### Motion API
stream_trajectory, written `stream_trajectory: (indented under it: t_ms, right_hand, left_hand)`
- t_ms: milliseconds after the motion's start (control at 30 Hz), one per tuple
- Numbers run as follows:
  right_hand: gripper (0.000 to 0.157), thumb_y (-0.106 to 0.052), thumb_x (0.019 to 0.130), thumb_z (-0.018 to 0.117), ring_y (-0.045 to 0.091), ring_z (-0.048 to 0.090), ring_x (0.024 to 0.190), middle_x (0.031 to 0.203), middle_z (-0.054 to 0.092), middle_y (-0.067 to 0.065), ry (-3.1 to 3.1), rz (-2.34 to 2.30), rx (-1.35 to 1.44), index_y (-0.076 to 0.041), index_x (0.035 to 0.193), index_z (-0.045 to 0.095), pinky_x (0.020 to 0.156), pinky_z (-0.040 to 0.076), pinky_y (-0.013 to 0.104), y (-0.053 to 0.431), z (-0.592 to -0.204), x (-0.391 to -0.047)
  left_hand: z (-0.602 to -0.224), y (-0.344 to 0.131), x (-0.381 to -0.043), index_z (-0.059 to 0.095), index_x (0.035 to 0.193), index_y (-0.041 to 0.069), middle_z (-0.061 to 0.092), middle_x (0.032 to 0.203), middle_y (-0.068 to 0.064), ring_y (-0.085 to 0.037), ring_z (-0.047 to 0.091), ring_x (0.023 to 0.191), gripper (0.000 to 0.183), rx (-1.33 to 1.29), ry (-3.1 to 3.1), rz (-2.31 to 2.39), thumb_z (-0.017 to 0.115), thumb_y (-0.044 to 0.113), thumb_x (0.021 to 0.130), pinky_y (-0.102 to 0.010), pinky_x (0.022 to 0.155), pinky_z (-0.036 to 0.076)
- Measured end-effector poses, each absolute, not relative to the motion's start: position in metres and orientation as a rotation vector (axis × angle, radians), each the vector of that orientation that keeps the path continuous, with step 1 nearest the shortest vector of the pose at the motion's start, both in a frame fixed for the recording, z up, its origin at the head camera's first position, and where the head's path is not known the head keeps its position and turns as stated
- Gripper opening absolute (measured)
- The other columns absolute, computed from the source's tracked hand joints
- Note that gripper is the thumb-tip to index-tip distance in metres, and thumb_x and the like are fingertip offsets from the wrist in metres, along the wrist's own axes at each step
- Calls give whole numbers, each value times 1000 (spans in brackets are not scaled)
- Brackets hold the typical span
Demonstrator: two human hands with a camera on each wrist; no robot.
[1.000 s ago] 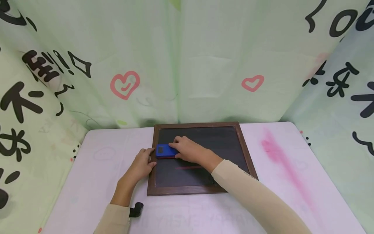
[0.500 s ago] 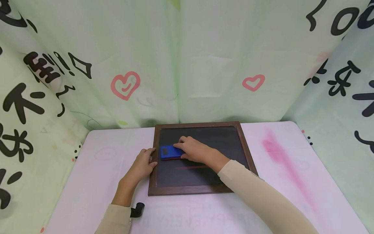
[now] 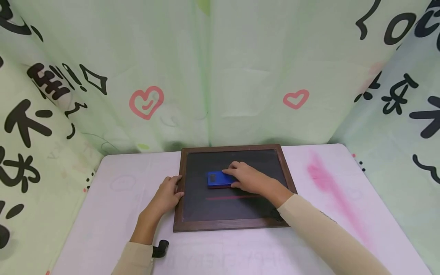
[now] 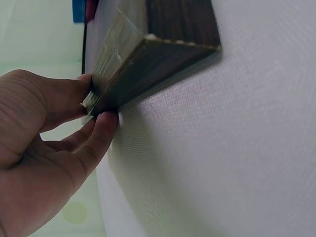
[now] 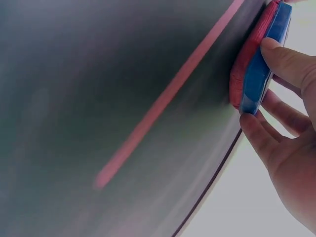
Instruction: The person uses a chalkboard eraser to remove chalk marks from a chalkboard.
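Note:
A small blackboard (image 3: 203,211) with a brown wooden frame (image 3: 227,224) lies on the table. My left hand (image 3: 165,196) grips the frame's left side; in the left wrist view, thumb and fingers pinch the wooden edge (image 4: 133,64). On the board, my right hand (image 3: 252,179) holds a blue board eraser (image 3: 215,178) by its right end. The right wrist view shows the eraser's red felt side (image 5: 243,74) facing the dark surface, with thumb and fingertips on its blue body. Below the eraser runs a straight pink chalk line (image 3: 220,198), partly shaded by the right forearm.
The white table (image 3: 113,214) carries a pink smear (image 3: 330,181) to the right of the board. Pale green curtains (image 3: 247,76) with hearts and black characters enclose the back and sides. A black strap piece (image 3: 160,248) sticks out at my left cuff.
My right hand has slid the eraser rightward across the board, from beside the left frame edge toward the middle. The left hand keeps its hold on the frame.

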State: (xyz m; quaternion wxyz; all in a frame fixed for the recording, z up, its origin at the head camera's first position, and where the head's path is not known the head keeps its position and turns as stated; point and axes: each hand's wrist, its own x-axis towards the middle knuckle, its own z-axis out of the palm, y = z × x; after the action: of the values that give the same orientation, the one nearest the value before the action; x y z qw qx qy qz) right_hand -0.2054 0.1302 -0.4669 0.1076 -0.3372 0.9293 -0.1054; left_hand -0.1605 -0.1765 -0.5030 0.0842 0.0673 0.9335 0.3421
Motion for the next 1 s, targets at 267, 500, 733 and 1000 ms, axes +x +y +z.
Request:
stream_trajectory:
  t_ms: [267, 500, 733, 1000]
  right_hand:
    - [56, -20, 95, 76, 33, 58, 122, 136, 59, 17, 2786, -369, -917, -7, 146, 58, 101, 52, 47, 179, -468, -197]
    - [55, -15, 92, 79, 36, 62, 116, 127, 61, 19, 2841, -380, -889, -3, 142, 61, 98, 53, 50, 219, -470, -188]
    - [54, -12, 89, 81, 38, 61, 116, 125, 61, 20, 2880, -411, -836, -2, 139, 62, 99, 52, 52, 248, -469, -180]
    - [52, -7, 88, 81, 40, 61, 115, 124, 62, 20, 2897, -454, -803, -2, 136, 63, 98, 51, 55, 265, -466, -176]
  left_hand:
    - [-502, -176, -161, 47, 147, -10, 54, 119, -25, -25, 54, 87, 58, 213, 2784, 1040, 70, -2, 94, -38, 75, 46]
    - [-502, -176, -159, 47, 147, -10, 54, 117, -25, -26, 53, 88, 60, 199, 2783, 1039, 72, -2, 93, -39, 76, 46]
    - [-502, -177, -160, 47, 146, -10, 53, 114, -23, -26, 53, 88, 60, 211, 2793, 1032, 72, -2, 92, -38, 75, 46]
    - [-503, -178, -160, 47, 147, -9, 53, 116, -24, -25, 53, 86, 60, 208, 2781, 1045, 72, -2, 93, -38, 75, 46]
